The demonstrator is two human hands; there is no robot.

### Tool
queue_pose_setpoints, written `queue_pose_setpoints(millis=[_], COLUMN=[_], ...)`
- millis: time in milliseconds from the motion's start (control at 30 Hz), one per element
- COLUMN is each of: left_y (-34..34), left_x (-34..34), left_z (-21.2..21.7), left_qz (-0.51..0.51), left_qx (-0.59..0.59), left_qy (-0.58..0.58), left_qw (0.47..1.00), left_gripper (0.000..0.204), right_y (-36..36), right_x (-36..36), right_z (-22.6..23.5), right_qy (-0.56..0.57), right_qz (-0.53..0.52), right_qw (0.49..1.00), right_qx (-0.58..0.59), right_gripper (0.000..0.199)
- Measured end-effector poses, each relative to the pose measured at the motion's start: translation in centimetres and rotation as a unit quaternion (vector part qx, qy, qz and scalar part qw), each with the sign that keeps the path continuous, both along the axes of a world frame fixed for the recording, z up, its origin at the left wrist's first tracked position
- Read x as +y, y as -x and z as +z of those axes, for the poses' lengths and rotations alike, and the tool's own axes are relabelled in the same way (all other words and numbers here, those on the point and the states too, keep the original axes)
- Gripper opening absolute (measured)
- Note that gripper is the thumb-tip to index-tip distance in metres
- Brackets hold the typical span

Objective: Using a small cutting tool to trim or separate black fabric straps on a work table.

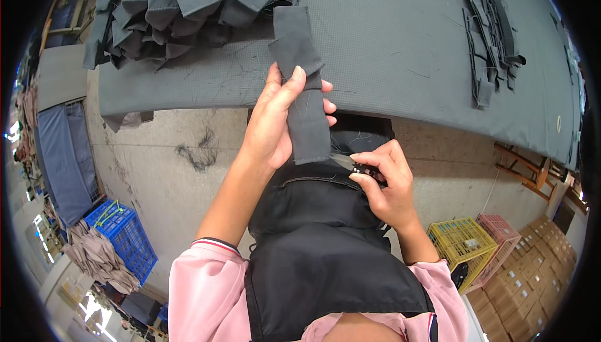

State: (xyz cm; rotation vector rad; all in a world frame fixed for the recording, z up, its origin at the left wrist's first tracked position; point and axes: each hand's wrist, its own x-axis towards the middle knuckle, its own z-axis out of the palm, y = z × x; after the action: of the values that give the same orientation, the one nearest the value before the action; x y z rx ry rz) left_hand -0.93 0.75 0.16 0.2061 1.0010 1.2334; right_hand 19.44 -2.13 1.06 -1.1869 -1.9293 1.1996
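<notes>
My left hand (275,113) is closed round dark grey fabric pieces (310,126), thumb on top and fingertips showing at their right edge. The upper ends fan out over the table edge, and one piece hangs down toward my lap. In my right hand (387,182) is a small pair of black-handled thread snips (366,170). Its pale blades point left, close beside the lower corner of the hanging piece. Whether blade and cloth touch I cannot tell. Loose threads show on the cloth.
A heap of similar grey pieces (181,4) lies on the cloth-covered table (388,41) at the far left. Narrow dark strips (491,41) lie at the right. Below stand a blue crate (128,238), a yellow crate (460,245), a pink crate (501,242) and cardboard boxes (532,279). Threads (199,152) litter the floor.
</notes>
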Motion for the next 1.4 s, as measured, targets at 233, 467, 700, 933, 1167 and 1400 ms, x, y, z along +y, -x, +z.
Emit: queue_pose_setpoints(millis=[233, 467, 700, 933, 1167, 1400], left_y=[-0.4, -0.3, 0.1, 0.4, 0.5, 0.5], left_x=[0.2, 0.2, 0.2, 0.2, 0.1, 0.1], left_z=[0.5, 0.6, 0.4, -0.1, -0.3, -0.2], left_qz=[0.008, 0.026, 0.023, 0.021, 0.031, 0.034], left_qx=[0.018, 0.024, 0.02, -0.006, -0.033, -0.011], left_qy=[0.022, 0.02, 0.026, 0.036, 0.051, 0.06], left_qw=[1.0, 0.999, 0.999, 0.999, 0.998, 0.998], left_gripper=[0.029, 0.027, 0.027, 0.027, 0.026, 0.026], right_y=[0.2, 0.5, 1.1, 1.7, 1.5, 1.0], right_x=[-0.2, 0.1, 0.1, -0.5, -1.2, -1.2], right_z=[-0.9, -0.4, -0.8, -1.0, -1.5, -0.8], right_qy=[-0.148, -0.192, -0.153, -0.09, -0.178, -0.176], right_qz=[0.031, 0.063, 0.066, 0.029, 0.024, 0.01], right_qw=[0.987, 0.976, 0.985, 0.995, 0.982, 0.984], right_qx=[-0.055, -0.087, -0.047, -0.02, -0.057, -0.019], right_gripper=[0.031, 0.034, 0.033, 0.03, 0.033, 0.032])
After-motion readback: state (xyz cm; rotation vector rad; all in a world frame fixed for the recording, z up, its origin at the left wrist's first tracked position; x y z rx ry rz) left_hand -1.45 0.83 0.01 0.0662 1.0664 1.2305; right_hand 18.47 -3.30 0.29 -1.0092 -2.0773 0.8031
